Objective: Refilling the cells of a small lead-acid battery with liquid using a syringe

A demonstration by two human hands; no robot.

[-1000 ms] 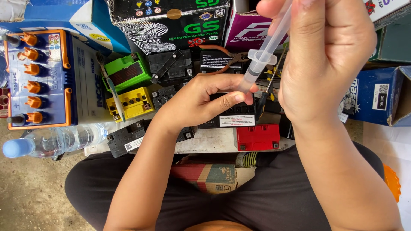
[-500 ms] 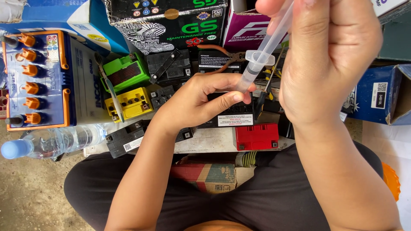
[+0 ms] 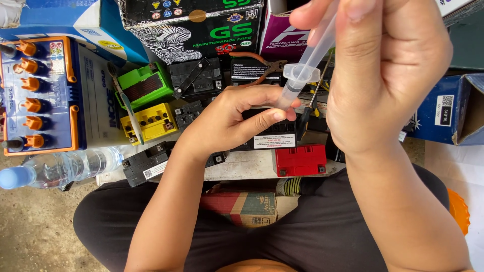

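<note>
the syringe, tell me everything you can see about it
The syringe is clear, milky plastic with a round finger flange partway along and a dark plunger seal showing inside the barrel just below it. It is tilted, its upper end leaning up and to the right. The right hand grips the plunger end, which its fingers partly hide. The left hand pinches the lower barrel between thumb and fingers, so the tip cannot be seen. It is held above the black battery.

A low pale board (image 3: 247, 168) is carrying small batteries: red (image 3: 299, 159), yellow (image 3: 149, 121), green (image 3: 145, 84) (several black ones too).
</note>
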